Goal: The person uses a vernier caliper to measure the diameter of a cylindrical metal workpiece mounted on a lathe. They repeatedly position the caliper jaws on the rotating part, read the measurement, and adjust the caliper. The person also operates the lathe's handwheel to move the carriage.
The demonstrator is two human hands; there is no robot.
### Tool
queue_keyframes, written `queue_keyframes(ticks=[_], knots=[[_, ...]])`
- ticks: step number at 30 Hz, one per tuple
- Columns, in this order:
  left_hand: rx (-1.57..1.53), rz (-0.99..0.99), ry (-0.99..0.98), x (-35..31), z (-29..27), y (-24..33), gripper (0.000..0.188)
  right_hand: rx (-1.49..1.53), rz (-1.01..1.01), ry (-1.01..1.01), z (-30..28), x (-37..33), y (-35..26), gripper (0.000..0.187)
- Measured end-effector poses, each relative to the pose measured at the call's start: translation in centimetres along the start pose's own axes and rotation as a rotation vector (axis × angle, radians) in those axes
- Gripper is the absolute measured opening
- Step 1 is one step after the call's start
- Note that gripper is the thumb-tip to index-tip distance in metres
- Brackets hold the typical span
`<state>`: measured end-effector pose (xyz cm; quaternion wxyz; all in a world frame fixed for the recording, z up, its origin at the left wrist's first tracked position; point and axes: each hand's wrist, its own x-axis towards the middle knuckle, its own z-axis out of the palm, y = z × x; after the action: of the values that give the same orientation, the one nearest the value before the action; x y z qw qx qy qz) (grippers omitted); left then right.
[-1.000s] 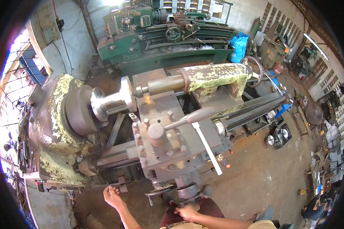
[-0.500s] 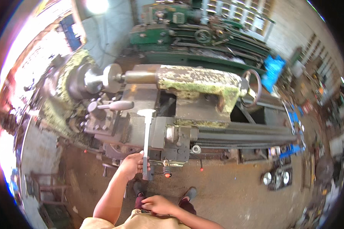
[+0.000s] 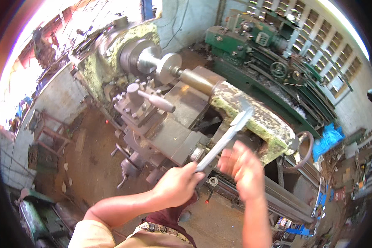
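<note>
My left hand [image 3: 178, 185] is closed round the lower end of a long metal vernier caliper [image 3: 221, 144]. The caliper slants up to the right, its jaws at the far end in front of the lathe's tailstock [image 3: 256, 109]. Just right of the caliper's beam is my right hand [image 3: 244, 171], raised and blurred. Its fingers look loosely spread, with nothing seen in them. Behind the caliper stands the worn lathe, with a shiny round workpiece [image 3: 168, 68] between the headstock [image 3: 138, 58] and the tailstock. A tool post [image 3: 136, 103] with a lever handle sits on the carriage.
A green lathe [image 3: 273, 62] stands along the back wall. The tailstock handwheel [image 3: 304, 151] and a blue plastic bag [image 3: 328, 140] are at the right. Carriage handles [image 3: 122, 180] stick out toward me. A metal stand [image 3: 53, 134] is at the left.
The view has turned, so the lathe now slants down to the right. My left hand has raised the caliper and tilted it rightward. My right hand has come up from my waist beside it.
</note>
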<state>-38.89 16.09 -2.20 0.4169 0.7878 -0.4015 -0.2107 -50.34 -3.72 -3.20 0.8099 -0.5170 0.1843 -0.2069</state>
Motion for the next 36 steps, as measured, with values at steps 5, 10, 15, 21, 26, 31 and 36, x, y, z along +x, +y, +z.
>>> queue_keyframes(ticks=[5, 10, 15, 21, 26, 31, 36], knots=[[0.045, 0.101, -0.062, 8.0, -1.0, 6.1, 0.026, 0.451, -0.021, -0.081, 3.7, 13.4, -11.1, 0.036], [0.438, 0.082, 0.088, 18.5, -11.7, 6.5, 0.024, -0.076, -0.023, -0.171, 7.0, 26.4, -17.1, 0.036], [0.174, 0.056, 0.524, 29.5, -22.0, 3.0, 0.026, -0.897, -0.658, -0.240, 10.4, 39.3, -13.9, 0.021], [0.139, 0.064, 0.491, 35.9, -25.7, -3.5, 0.020, -0.928, -1.090, -0.557, 14.5, 50.5, -6.5, 0.030], [0.141, -0.028, 0.696, 36.9, -23.7, -5.8, 0.032, -0.790, -1.453, -0.611, 15.1, 55.2, -2.9, 0.038], [0.180, -0.036, 0.745, 37.7, -22.7, -5.9, 0.042, -0.697, -1.506, -0.718, 14.2, 59.0, -0.9, 0.037], [0.112, -0.423, 0.750, 35.4, -25.3, -5.2, 0.048, -0.777, -1.458, -0.751, 11.1, 62.8, -0.1, 0.039]])
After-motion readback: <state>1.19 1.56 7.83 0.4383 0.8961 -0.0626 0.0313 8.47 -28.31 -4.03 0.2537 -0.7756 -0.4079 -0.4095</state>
